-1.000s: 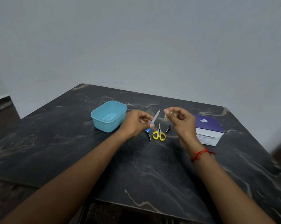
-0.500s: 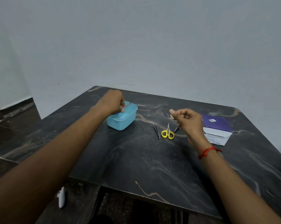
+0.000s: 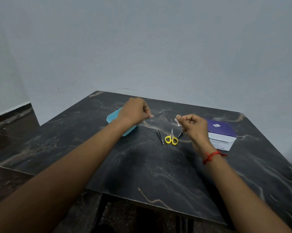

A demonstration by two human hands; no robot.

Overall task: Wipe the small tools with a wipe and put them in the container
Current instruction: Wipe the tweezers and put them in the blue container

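A light-blue plastic container (image 3: 113, 118) stands on the dark marble table (image 3: 141, 165), mostly hidden behind my left hand (image 3: 134, 111). That hand hovers over the container's right side with its fingers curled and no tool visible in it. My right hand (image 3: 194, 127) is raised above the table, pinching a small white wipe (image 3: 178, 121) between thumb and finger. Between the hands lie slim metal tweezers (image 3: 159, 136), yellow-handled scissors (image 3: 171, 139) and a small dark pointed tool (image 3: 180, 133), the last partly hidden by my right hand.
A purple and white box (image 3: 221, 134) sits at the right, just behind my right wrist. A grey wall rises behind the table's far edge (image 3: 175, 102). The table's front edge (image 3: 158, 206) drops to a dark floor.
My left hand carried the blue-handled file to the container and has come away to the right without it. The right hand has stayed raised with the wipe.
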